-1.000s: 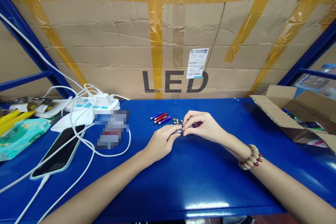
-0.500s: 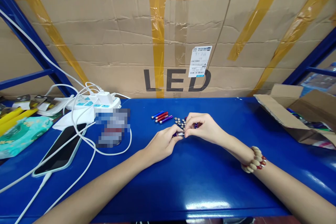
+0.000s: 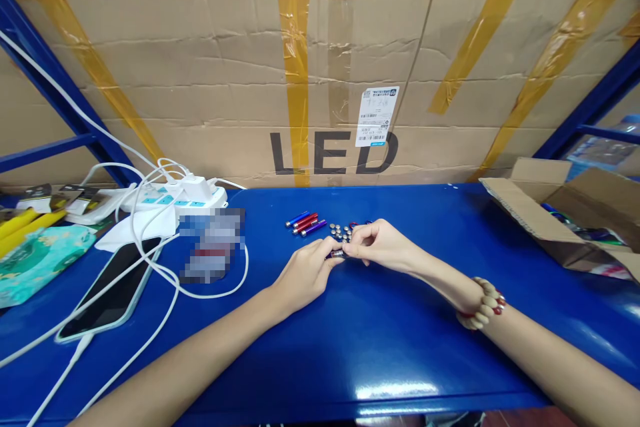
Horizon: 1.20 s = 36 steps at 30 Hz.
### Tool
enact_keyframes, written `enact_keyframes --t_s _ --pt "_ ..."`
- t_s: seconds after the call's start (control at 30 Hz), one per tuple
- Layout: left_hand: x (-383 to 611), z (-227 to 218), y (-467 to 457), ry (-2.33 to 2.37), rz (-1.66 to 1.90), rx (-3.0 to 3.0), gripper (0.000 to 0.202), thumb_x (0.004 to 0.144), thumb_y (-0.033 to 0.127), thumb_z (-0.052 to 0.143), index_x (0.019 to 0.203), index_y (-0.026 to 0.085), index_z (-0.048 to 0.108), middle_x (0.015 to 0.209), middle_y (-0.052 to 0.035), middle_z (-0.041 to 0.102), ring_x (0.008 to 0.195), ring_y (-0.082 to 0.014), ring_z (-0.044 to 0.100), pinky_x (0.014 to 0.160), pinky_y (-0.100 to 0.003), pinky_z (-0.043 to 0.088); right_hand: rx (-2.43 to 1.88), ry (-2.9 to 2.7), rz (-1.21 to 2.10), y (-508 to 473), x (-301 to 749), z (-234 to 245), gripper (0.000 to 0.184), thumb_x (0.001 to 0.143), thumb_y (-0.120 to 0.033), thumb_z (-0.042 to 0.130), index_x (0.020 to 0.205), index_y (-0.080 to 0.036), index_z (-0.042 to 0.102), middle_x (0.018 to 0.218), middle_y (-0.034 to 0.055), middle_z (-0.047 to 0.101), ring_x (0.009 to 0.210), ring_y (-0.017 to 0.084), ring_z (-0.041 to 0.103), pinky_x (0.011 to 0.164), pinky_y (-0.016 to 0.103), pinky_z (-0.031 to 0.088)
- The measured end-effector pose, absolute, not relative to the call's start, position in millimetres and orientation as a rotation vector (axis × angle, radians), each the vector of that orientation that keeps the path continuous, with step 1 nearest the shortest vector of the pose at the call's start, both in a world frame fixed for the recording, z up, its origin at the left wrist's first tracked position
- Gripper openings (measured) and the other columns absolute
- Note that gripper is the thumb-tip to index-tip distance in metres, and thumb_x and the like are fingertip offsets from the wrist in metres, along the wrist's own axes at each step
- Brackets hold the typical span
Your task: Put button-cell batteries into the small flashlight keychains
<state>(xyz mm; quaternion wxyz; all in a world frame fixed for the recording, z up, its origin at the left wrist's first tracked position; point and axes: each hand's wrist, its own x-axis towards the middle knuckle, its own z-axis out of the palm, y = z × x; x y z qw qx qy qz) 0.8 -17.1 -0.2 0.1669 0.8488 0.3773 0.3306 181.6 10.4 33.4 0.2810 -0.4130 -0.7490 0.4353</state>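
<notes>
My left hand is closed around a small dark purple penlight tube with a label, its end pointing right. My right hand pinches thumb and forefinger together right at that end; whatever lies between those fingertips is too small to make out. Just beyond the hands, several silver button cells are scattered on the blue tabletop. To their left lie a blue tube, a red tube and a purple tube, all with silver tips. Behind my right fingers, small red and blue pieces are partly covered.
On the left are a phone, tangled white cables, a power strip, a blurred-out item and a green packet. An open cardboard box stands right. A large taped carton walls the back.
The view has shifted slightly. My right hand has tilted lower against the tube's end, and its fingers have drawn closer together. My left hand keeps its grip.
</notes>
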Motion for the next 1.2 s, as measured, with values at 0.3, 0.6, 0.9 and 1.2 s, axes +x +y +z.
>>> enact_keyframes --t_s 0.3,0.6,0.9,1.2 --pt "3.2 1.8 -16.1 1.046 0.984 2.312 0.017 0.088 0.019 0.041 0.102 0.02 0.05 0.096 -0.0036 0.062 0.086 -0.0155 0.059 0.079 -0.026 0.046 -1.168 -1.915 1.348 12.5 182.4 33.4 0.041 0.064 -0.052 0.065 0.05 -0.015 0.055 0.043 -0.004 0.045 0.045 0.007 0.035 0.045 0.022 0.024" --pt "3.0 0.0 -13.4 1.048 0.976 2.315 0.024 0.09 0.022 0.038 0.109 0.018 0.052 0.1 -0.0046 0.063 0.089 -0.0159 0.059 0.083 -0.028 0.045 -1.14 -1.959 1.213 15.6 184.4 34.7 0.039 0.064 -0.049 0.067 0.05 -0.014 0.056 0.045 -0.003 0.048 0.043 0.007 0.041 0.044 0.021 0.029" --pt "1.6 0.2 -15.1 1.006 0.94 2.46 0.022 0.089 0.017 0.037 0.1 0.017 0.056 0.095 -0.0054 0.065 0.087 -0.0174 0.059 0.08 -0.029 0.046 -1.16 -2.026 1.188 16.0 184.0 23.4 0.037 0.067 -0.046 0.065 0.053 -0.012 0.062 0.053 0.0018 0.06 0.042 0.007 0.047 0.041 0.018 0.036" --pt "1.1 -1.1 -17.7 1.089 0.874 2.344 0.01 0.088 0.019 0.039 0.095 0.019 0.046 0.095 -0.0047 0.063 0.088 -0.018 0.061 0.075 -0.028 0.047 -1.057 -2.22 1.14 8.1 180.9 32.1 0.039 0.081 -0.045 0.049 0.061 -0.013 0.061 0.046 -0.002 0.053 0.038 0.005 0.046 0.039 0.016 0.036"
